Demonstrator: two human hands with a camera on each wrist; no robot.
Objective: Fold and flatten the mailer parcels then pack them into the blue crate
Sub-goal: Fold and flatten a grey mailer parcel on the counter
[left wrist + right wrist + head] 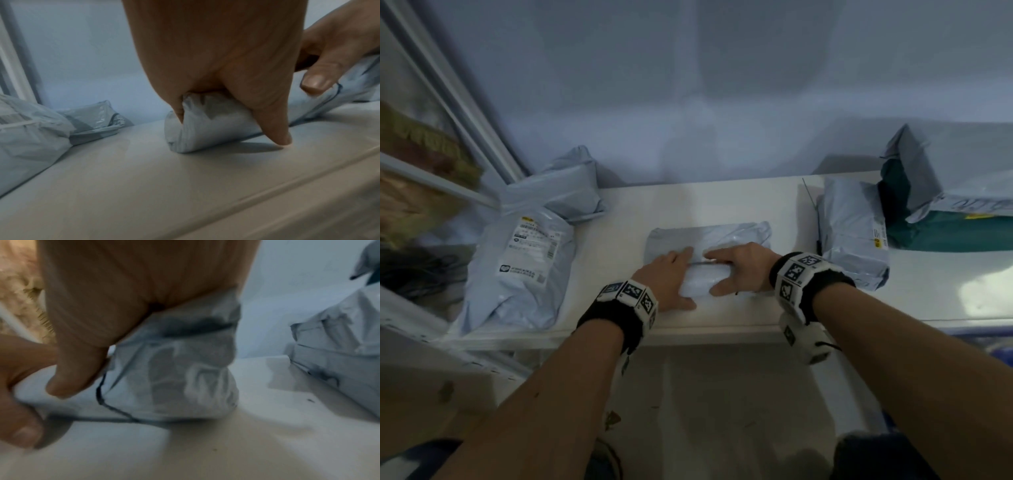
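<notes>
1. Left hand (671,277) and right hand (739,270) meet on the mailer (709,240), each grip curled around its rolled near edge, thumbs tucked underneath.
2. Mailer's mid-bench (619,219); more parcels (517,260) lie off to both sides, with a pale wall (688,85) behind.

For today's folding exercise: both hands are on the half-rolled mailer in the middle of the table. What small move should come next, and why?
Probably roll the fold on over the flat far half of the mailer. Left hand and right hand grip the rolled near edge; the rest lies unfolded on the table.
</notes>
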